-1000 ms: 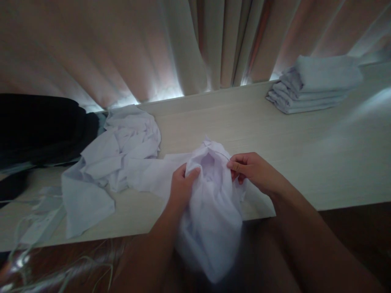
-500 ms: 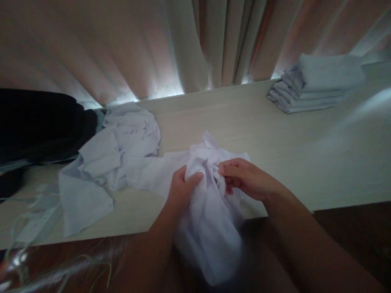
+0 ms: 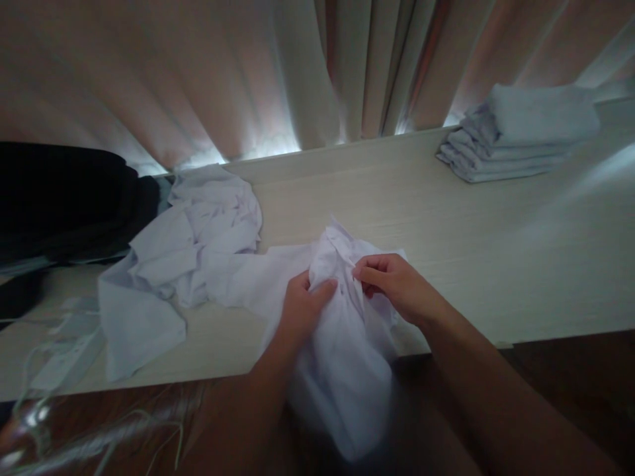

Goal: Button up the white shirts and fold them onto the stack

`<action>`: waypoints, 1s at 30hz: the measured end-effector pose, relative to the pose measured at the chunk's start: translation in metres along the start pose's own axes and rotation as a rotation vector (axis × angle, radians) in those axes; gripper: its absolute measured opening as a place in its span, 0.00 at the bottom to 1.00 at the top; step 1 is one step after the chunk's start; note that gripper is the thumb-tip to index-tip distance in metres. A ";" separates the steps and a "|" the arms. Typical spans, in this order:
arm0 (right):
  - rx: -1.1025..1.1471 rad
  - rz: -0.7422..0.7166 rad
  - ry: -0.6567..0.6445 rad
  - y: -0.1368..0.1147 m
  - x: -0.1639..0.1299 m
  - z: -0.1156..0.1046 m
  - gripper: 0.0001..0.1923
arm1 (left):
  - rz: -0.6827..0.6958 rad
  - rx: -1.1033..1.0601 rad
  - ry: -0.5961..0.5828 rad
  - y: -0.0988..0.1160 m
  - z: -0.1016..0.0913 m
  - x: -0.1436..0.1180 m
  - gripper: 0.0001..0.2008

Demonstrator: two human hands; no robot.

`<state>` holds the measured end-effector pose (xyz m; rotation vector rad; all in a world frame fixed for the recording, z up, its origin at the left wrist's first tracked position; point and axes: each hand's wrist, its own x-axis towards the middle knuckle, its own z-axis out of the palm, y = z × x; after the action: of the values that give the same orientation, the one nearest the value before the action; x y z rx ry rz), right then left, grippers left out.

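Note:
A white shirt (image 3: 347,370) hangs over the front edge of the pale wooden surface, its upper part lying on the surface. My left hand (image 3: 306,303) grips the shirt's left side, thumb on top and fingers tucked beneath the cloth. My right hand (image 3: 384,276) pinches a fold along the front opening between thumb and forefinger. Between the hands the cloth is creased, with what looks like a placket running up to the collar (image 3: 337,228). Details at the fingertips are too small to make out.
Left lies a crumpled heap of white clothing (image 3: 218,218), next to a black bundle (image 3: 64,198). A white power strip (image 3: 67,360) with cables sits at the front left. Folded white clothes (image 3: 526,142) are stacked back right. Curtains (image 3: 238,73) hang behind the pale surface (image 3: 476,251).
My left hand has shifted slightly right, nearer my right hand. The cloth between them has straightened somewhat, and the front opening shows more plainly. Both hands keep their hold.

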<state>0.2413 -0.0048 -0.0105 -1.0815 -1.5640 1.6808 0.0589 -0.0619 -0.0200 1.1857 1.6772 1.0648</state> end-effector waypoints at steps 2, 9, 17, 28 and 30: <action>-0.040 -0.008 -0.009 0.000 0.000 0.004 0.10 | 0.011 -0.026 0.006 -0.001 0.000 -0.001 0.17; -0.245 -0.065 0.068 0.002 -0.001 0.012 0.10 | -0.012 -0.113 -0.014 -0.004 0.000 -0.004 0.18; -0.281 -0.083 0.055 -0.003 -0.002 0.007 0.11 | 0.018 -0.081 -0.049 -0.003 -0.002 -0.004 0.16; -0.226 -0.107 -0.027 -0.005 -0.006 0.001 0.07 | -0.005 -0.108 -0.067 -0.008 -0.004 -0.003 0.16; -0.253 -0.116 -0.014 -0.004 -0.006 0.003 0.07 | 0.005 -0.091 -0.063 -0.006 -0.006 -0.003 0.15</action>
<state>0.2412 -0.0107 -0.0057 -1.0805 -1.8489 1.4454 0.0524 -0.0675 -0.0231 1.1540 1.5621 1.0837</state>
